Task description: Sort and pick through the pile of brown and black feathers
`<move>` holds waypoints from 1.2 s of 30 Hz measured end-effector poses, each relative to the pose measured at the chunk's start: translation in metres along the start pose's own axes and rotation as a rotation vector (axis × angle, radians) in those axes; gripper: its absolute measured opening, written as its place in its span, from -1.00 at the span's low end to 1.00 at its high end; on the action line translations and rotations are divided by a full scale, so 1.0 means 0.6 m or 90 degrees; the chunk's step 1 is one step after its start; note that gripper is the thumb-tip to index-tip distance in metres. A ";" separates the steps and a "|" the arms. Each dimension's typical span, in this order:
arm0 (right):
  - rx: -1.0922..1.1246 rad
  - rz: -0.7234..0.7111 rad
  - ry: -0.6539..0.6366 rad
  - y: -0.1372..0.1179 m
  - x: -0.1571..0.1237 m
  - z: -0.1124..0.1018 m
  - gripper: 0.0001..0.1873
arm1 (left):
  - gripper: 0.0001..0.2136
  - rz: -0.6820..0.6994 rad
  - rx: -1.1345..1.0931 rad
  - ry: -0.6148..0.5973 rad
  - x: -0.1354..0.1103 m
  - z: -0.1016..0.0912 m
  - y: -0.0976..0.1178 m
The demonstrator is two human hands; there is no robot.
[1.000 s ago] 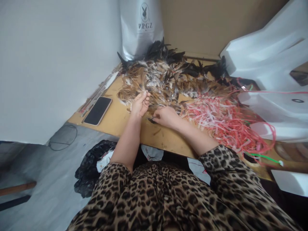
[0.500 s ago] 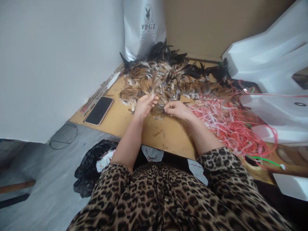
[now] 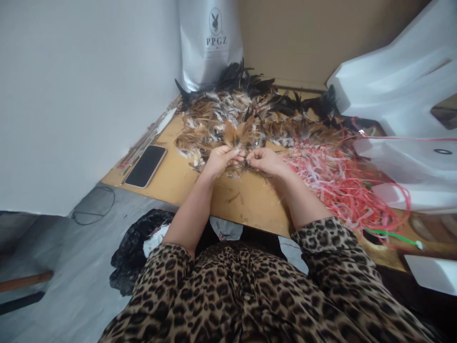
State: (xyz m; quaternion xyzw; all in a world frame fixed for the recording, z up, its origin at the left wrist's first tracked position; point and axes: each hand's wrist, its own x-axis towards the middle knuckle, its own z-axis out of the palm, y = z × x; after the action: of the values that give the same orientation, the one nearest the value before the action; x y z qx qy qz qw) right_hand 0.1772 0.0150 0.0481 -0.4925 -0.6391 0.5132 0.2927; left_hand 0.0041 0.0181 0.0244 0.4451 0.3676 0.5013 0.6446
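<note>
Over the near side of a feather pile (image 3: 221, 107), my left hand (image 3: 223, 160) pinches a few brown feathers (image 3: 236, 133) by their base. Their tips fan upward and away from me. My right hand (image 3: 264, 161) is closed in a pinch beside it, fingertips almost meeting those of the left at the feathers' lower end. What lies between the right fingers is too small to make out. Brown and whitish feathers surround both hands, with long black feathers (image 3: 243, 78) behind them.
A phone (image 3: 146, 166) lies at the left on the yellow table (image 3: 246, 209). Tangled pink and red strips (image 3: 342, 186) heap up at the right, beside white moulded panels (image 3: 389, 90). A silver bag (image 3: 212, 57) stands at the back. On the floor sits a black plastic bag (image 3: 128, 257).
My left hand has moved right with the feathers, which now fan out more visibly. The gap between my hands has closed almost fully; the right hand has shifted only slightly.
</note>
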 end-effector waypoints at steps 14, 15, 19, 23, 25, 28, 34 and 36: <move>0.391 0.068 0.055 -0.016 -0.002 0.048 -0.61 | -0.88 0.069 -0.108 0.104 0.003 0.011 0.009; 0.423 0.077 0.059 -0.014 -0.001 0.050 -0.61 | -0.87 0.065 -0.103 0.096 0.003 0.012 0.008; 0.514 0.100 0.063 -0.008 0.005 0.048 -0.63 | -0.85 0.066 -0.101 0.044 0.001 0.014 0.001; 0.555 0.115 0.047 0.001 0.010 0.045 -0.71 | -0.84 0.037 -0.084 -0.009 -0.002 0.016 -0.001; 0.570 0.128 0.031 0.005 0.013 0.044 -0.73 | -0.83 0.015 -0.077 -0.018 -0.004 0.017 0.000; 0.592 0.155 -0.004 0.009 0.015 0.044 -0.74 | -0.83 0.009 -0.087 -0.020 -0.005 0.018 0.000; 0.623 0.191 -0.037 0.010 0.014 0.043 -0.80 | -0.82 0.024 -0.072 -0.046 -0.004 0.017 -0.002; 0.626 0.201 -0.040 0.010 0.015 0.041 -0.84 | -0.82 0.044 -0.078 -0.046 -0.004 0.015 -0.001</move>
State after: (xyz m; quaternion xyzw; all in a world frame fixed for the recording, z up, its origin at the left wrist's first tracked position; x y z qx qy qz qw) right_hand 0.1547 0.0143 0.0338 -0.3712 -0.2489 0.8053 0.3895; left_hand 0.0121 0.0137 0.0270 0.4354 0.2971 0.5285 0.6655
